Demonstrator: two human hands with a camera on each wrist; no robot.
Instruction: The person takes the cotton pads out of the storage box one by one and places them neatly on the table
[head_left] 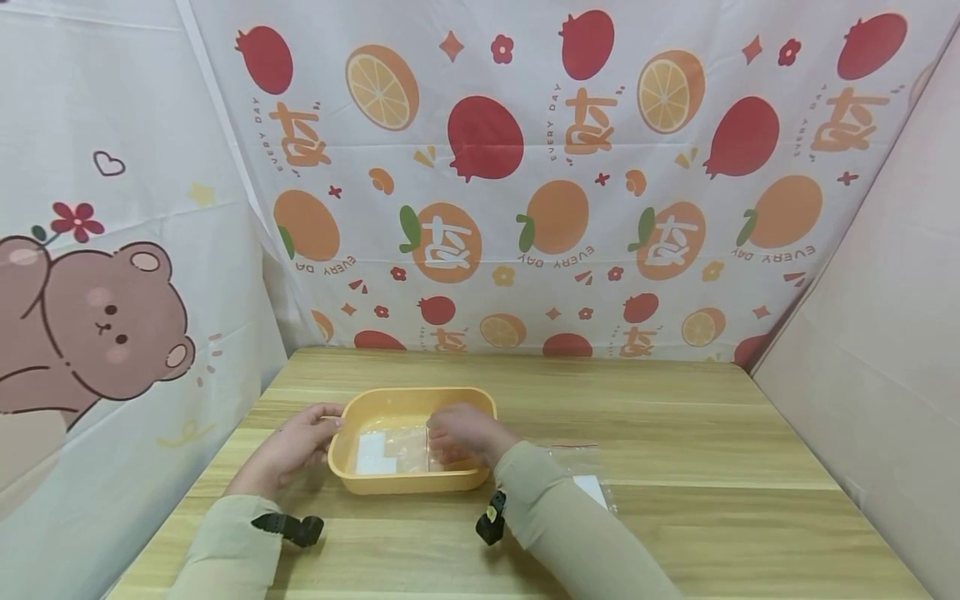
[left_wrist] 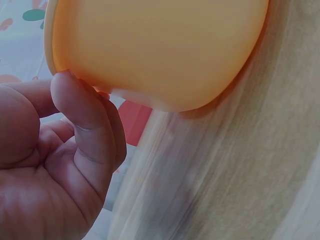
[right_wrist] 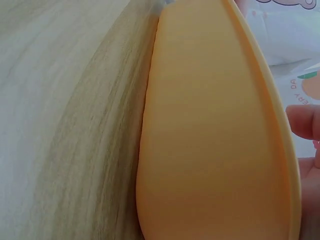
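A yellow-orange plastic tray (head_left: 412, 483) stands on the wooden table. At its left end my left hand (head_left: 303, 437) grips the rim; the left wrist view shows curled fingers (left_wrist: 82, 107) against the tray wall (left_wrist: 160, 45). Inside the tray lies a clear plastic bag (head_left: 408, 448) with white pieces (head_left: 371, 454) in it. My right hand (head_left: 465, 433) reaches down into the tray's right half, over the bag's right end, its fingers bent and blurred. In the right wrist view the tray wall (right_wrist: 210, 125) hides most of that hand; I cannot tell whether it pinches the bag.
Right of the tray, another clear bag (head_left: 573, 457) with a white piece (head_left: 591, 490) lies on the table (head_left: 712, 500), partly behind my right sleeve (head_left: 555, 508). Fruit-printed cloth (head_left: 487, 208) hangs at the back, with cloth walls at both sides.
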